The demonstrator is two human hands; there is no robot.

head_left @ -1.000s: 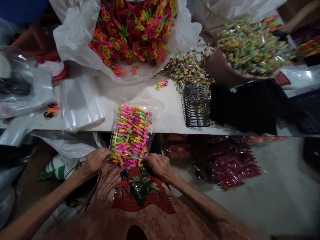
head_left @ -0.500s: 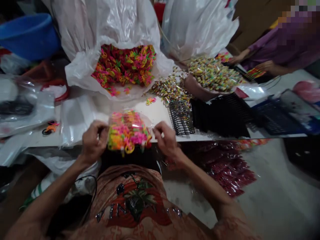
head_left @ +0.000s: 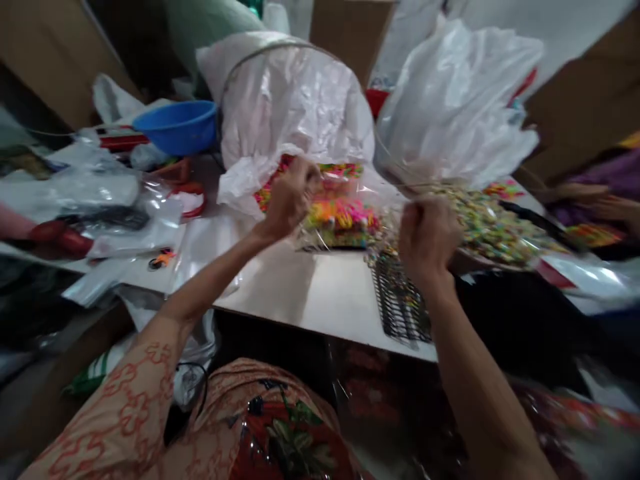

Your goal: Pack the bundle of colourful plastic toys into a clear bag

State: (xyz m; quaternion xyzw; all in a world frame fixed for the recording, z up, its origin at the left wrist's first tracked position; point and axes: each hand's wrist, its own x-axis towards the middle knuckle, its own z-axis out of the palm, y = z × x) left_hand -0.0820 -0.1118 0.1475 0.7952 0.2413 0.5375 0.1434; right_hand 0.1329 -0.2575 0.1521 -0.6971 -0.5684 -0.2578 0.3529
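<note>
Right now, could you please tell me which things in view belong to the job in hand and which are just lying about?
In hand:
- clear bag of neon plastic pieces, held up between left hand and right hand
- big white sack of the same pieces

Lying about:
- blue bowl
- wire basket
- heap of wrapped sweets

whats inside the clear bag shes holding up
The clear bag, held by the left hand and right hand, shows neon pink, orange and yellow plastic pieces. Blur hides their shapes.
</note>
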